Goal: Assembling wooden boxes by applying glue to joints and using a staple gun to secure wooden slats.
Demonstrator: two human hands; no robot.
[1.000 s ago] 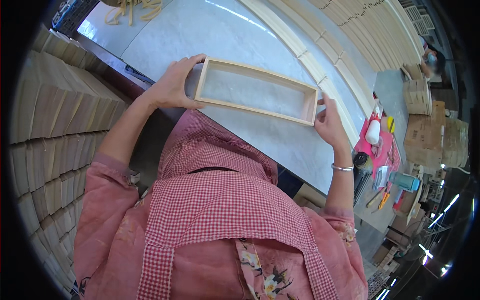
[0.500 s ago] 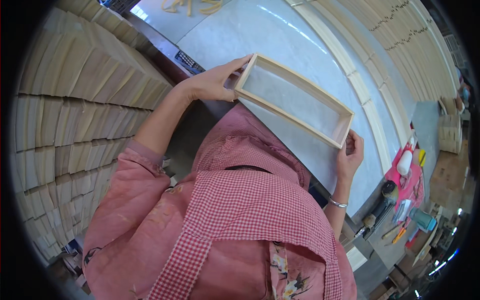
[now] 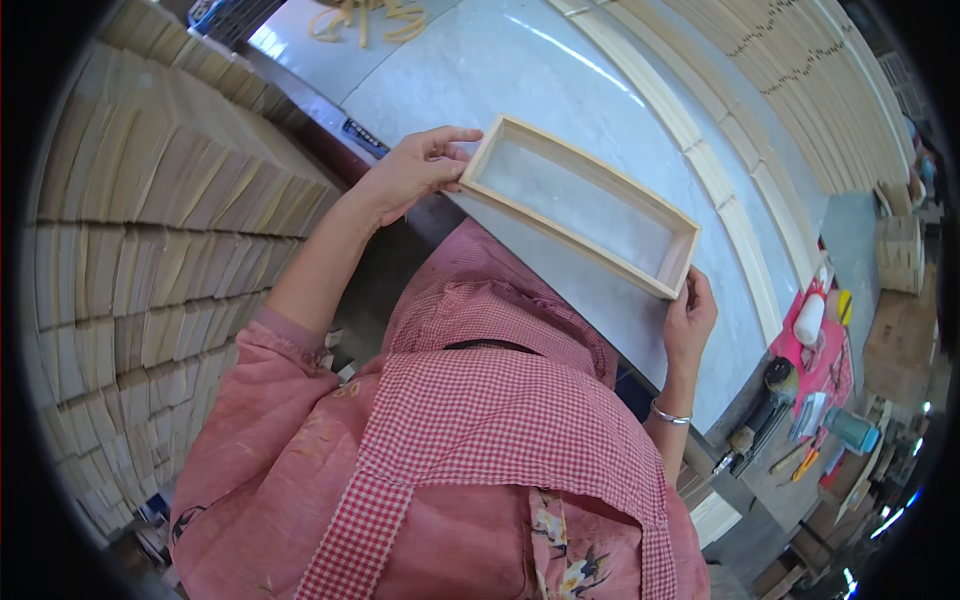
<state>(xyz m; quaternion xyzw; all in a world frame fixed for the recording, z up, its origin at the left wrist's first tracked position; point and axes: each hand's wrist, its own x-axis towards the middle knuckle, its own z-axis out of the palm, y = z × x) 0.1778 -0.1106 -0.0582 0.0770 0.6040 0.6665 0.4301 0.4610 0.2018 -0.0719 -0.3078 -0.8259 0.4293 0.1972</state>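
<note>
A long, shallow rectangular wooden frame (image 3: 585, 232) of pale wood is held over the smooth grey-white tabletop, which shows through its middle. Its far-left end meets my left hand (image 3: 415, 172), whose thumb and forefinger are against the short side, the other fingers loosely curled. At the opposite, near-right corner, my right hand (image 3: 691, 318) grips with bent fingers, partly hidden by the wood. A silver bangle (image 3: 671, 414) circles my right wrist.
Long pale wood strips (image 3: 690, 150) lie across the tabletop (image 3: 400, 95), with more boards at the far right. Tall stacks of wood pieces (image 3: 170, 180) stand close on my left. Curled strips (image 3: 365, 20) lie at the back. A white bottle (image 3: 810, 318) and hand tools are at right.
The frame has shifted slightly left in the picture, along with both hands. My left hand's fingers have loosened and drawn back somewhat at the frame's end. The right hand keeps its corner grip.
</note>
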